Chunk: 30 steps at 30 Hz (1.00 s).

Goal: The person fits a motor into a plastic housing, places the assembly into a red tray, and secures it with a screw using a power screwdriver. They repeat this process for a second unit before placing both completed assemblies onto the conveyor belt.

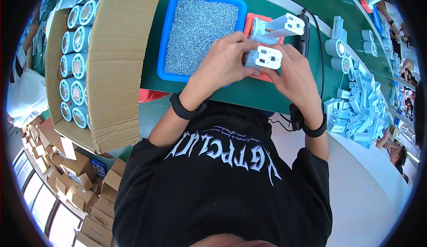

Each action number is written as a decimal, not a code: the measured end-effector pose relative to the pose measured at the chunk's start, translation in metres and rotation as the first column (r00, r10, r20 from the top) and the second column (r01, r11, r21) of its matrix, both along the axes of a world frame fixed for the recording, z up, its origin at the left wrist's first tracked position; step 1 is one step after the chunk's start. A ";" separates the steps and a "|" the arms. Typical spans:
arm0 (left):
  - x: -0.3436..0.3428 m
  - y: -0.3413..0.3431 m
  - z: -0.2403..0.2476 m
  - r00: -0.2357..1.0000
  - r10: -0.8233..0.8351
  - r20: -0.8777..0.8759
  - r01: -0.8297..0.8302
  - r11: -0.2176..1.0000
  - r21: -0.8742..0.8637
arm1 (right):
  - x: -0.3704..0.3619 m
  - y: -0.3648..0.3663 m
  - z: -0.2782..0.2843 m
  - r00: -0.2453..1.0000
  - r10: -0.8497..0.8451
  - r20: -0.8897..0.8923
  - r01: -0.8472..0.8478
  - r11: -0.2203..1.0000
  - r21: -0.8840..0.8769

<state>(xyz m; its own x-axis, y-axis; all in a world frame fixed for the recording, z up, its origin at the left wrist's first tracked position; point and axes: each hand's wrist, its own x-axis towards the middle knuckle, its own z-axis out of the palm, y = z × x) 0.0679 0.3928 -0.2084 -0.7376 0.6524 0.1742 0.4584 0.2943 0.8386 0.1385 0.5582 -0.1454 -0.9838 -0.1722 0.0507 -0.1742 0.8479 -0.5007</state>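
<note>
Over the green bench, both of my hands grip a light-blue plastic housing (268, 57) whose pale end plate has several small holes. My left hand (224, 60) closes on it from the left, thumb and fingers around its side. On the opposite side, my right hand (291, 71) holds it with curled fingers. Just beyond my hands, a second light-blue housing (284, 26) of the same kind rests on a red-orange fixture (253, 18). A black corded tool (304, 38) lies to the right of that fixture. My hands hide part of the fixture and of the held housing's lower end.
Left of my hands, a blue tray (162, 64) holds many small silver screws (200, 29). An open cardboard box (118, 64) further left contains rows of light-blue cylinders (78, 64). Light-blue parts (356, 109) are heaped on the right. Cardboard cartons (82, 193) fill the lower left; other people are nearby.
</note>
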 end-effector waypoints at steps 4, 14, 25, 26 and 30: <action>0.002 -0.002 -0.001 1.000 0.009 0.002 -0.010 1.000 0.018 | 0.001 0.002 -0.015 0.999 -0.010 -0.044 0.009 0.999 -0.034; 0.000 -0.028 0.016 0.984 0.175 -0.035 -0.173 0.984 0.036 | 0.020 0.057 -0.034 0.934 -0.358 -0.005 0.350 0.915 -0.203; -0.017 -0.051 0.005 0.999 0.010 -0.038 -0.025 0.903 -0.429 | 0.026 0.093 -0.005 0.928 -0.353 0.120 0.228 0.282 -0.932; -0.020 -0.052 0.003 0.998 0.034 -0.062 -0.053 0.934 -0.354 | 0.030 0.083 0.022 0.922 -0.354 -0.157 -0.088 0.202 -0.975; -0.029 -0.053 0.002 0.993 0.087 -0.080 -0.102 0.974 -0.202 | 0.051 0.096 0.108 0.844 -0.168 -0.509 -0.534 -0.171 -0.828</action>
<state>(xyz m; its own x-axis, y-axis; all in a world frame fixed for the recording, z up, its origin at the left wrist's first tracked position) 0.0392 0.3400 -0.2063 -0.7883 0.6076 0.0970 0.4758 0.5019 0.7223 0.1891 0.6544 -0.0374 -0.7359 0.2439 0.6316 -0.6255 -0.6020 -0.4963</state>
